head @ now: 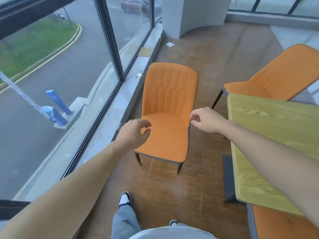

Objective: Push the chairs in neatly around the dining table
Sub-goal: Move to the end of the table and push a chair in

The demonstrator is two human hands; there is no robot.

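Over the seat of the nearest orange chair (165, 118), both hands reach forward, empty, fingers loosely curled and parted. Left hand (133, 133) hovers above the seat's left front edge; right hand (206, 119) sits at the seat's right edge, thumb and forefinger pinching toward it — contact uncertain. Right hand looks marginally nearer a grip. Chair stands left of the dining table (276, 135), well apart from it, beside the window (60, 66), its back at the far end and its front facing the person, so its seat-to-back axis runs alongside the table's edge. Likely needs turning and drawing rightward. Second chair (279, 78) stands at the table's far end, angled; third chair (284, 223) lies near right, partly under the table.
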